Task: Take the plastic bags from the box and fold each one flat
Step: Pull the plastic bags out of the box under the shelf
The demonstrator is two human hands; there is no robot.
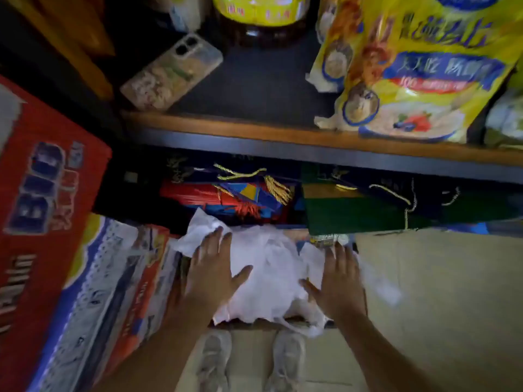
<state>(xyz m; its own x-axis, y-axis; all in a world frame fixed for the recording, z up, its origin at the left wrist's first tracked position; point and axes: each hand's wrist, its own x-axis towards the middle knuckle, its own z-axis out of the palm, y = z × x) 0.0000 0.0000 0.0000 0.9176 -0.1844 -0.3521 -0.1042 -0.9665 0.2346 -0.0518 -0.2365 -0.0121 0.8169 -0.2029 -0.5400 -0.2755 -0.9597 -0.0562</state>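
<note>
From the head camera, both bare hands lie palm-down with fingers spread on a crumpled white translucent plastic bag (266, 267). The left hand (210, 274) presses the bag's left part, its fingertips reaching a wrinkled corner that sticks up beyond them. The right hand (338, 281) presses the bag's right part, and a blurred flap of the same thin film trails out past its outer edge. Between the two hands the bag is puckered into soft folds, not flat, and a twisted handle loop hangs off the near edge below the right wrist. What the bag lies on is mostly hidden; a dark brown edge shows just under its near side, and whether that is the box cannot be told.

Just below the hands stand two pale grey sneakers (249, 363) on light floor. To the left of the left hand leans a large red cardboard carton (42, 193). Beyond the fingertips sits a dark shelf with a wooden front edge (254, 131), carrying a patterned phone (172, 72) and, farther right, a big yellow printed cereal bag (410, 66)
</note>
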